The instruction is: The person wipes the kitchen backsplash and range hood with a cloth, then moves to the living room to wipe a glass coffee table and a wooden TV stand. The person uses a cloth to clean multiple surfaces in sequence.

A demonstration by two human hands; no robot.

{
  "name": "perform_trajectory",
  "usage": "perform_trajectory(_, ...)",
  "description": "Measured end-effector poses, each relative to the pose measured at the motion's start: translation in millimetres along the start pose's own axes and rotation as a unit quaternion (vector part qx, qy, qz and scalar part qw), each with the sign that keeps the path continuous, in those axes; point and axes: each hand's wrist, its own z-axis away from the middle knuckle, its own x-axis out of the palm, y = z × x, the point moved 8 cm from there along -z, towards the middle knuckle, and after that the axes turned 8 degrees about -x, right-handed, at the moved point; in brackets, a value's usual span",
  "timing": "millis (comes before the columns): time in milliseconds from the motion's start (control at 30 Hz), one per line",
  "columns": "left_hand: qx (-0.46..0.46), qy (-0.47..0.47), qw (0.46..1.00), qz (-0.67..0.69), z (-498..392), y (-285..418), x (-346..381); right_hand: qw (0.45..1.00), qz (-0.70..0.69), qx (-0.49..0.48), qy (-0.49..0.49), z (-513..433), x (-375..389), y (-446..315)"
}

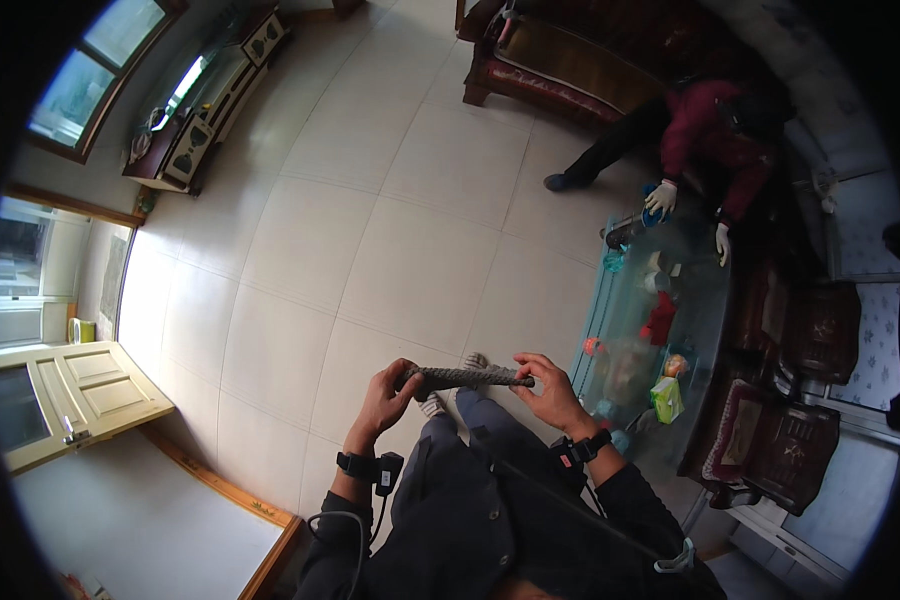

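A grey knitted textile (pixel 469 376), seen nearly edge-on as a narrow strip, spans between my two hands above my feet. At its left end, my left hand (pixel 391 396) grips it between thumb and curled fingers. The thumb and fingers of my right hand (pixel 550 393) pinch the opposite end. What kind of knitted article it is cannot be told from this angle. Straps with small dark devices and cables are on both wrists.
A glass-topped table (pixel 630 367) at my right bears a red cloth (pixel 658 319) and a green-and-white packet (pixel 667 400). Beyond, a person in white gloves (pixel 661 197) bends over it, holding something blue. A wooden sofa (pixel 570 60), a cabinet (pixel 210 112) and an open door (pixel 90 397) surround the tiled floor.
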Motion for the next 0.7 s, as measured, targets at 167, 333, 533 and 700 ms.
perform_trajectory(167,0.004,0.070,0.997,-0.026,-15.7,18.5,4.2,0.996,-0.074,0.025,-0.040,-18.4,-8.9,6.8)
perform_trajectory(333,0.018,0.133,0.985,-0.111,-34.5,34.8,1.2,0.999,-0.029,0.024,-0.040,-49.9,-19.6,6.8)
perform_trajectory(533,-0.003,0.162,0.975,-0.149,-72.9,33.7,-15.0,1.000,-0.019,0.022,-0.007,-111.0,-23.6,-1.1)
perform_trajectory(700,-0.063,0.026,0.992,0.107,-124.7,25.2,-17.9,0.997,-0.081,-0.015,0.012,-181.0,1.1,-19.1)
